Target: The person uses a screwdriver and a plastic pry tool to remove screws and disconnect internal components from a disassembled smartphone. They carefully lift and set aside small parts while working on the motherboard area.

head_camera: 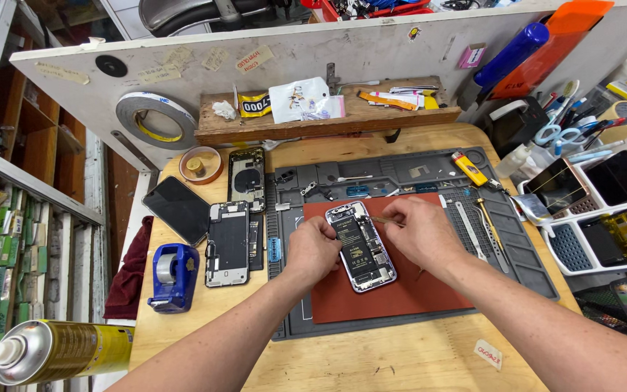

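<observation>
An opened smartphone [361, 247], back off and its battery and boards showing, lies tilted on a red mat [393, 294] in the middle of a grey repair mat [517, 247] on the wooden desk [371, 363]. The left hand [313, 248] grips the phone's left edge, fingers curled over it and hiding part of the frame. The right hand [421, 231] is pinched shut on thin tweezers [384, 220] whose tip reaches over the phone's upper part; what the tip touches is too small to tell. Left of the mat lie two more stripped phone housings [228, 243] [247, 178], a dark screen panel [177, 209] and a blue tape dispenser [173, 276]. A yellow lighter [469, 169] rests at the mat's upper right. A spray can [56, 350] is cut off at the lower left corner.
</observation>
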